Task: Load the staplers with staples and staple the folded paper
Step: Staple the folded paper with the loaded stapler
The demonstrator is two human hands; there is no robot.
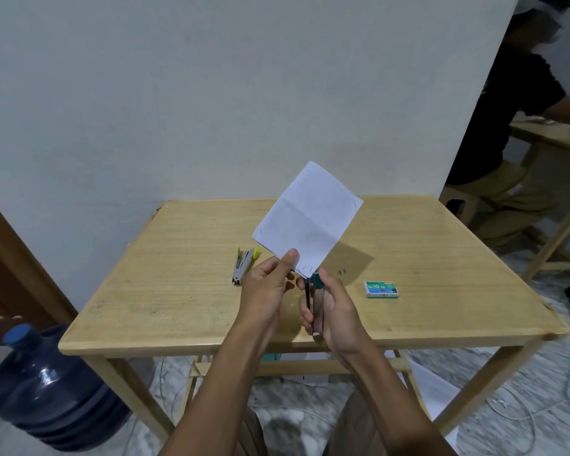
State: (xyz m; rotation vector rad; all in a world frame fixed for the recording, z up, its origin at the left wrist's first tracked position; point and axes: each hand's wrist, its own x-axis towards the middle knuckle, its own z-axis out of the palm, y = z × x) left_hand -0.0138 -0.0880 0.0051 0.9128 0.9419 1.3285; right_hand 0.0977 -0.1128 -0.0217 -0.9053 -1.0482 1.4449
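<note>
Two hands work above the desk (185, 291): left hand (266, 291) pinches the folded paper (306, 222), right hand (334, 311) grips the green stapler (311, 301) at its corner; next, squeeze.

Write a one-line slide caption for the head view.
Left hand pinches the folded paper while the right hand grips a stapler at its lower corner.

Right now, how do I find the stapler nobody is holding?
Look at the wooden table. Just left of the left hand lies a small grey stapler. It has yellow tips, while the other stapler, gripped in the right hand, has a green tip.
</note>
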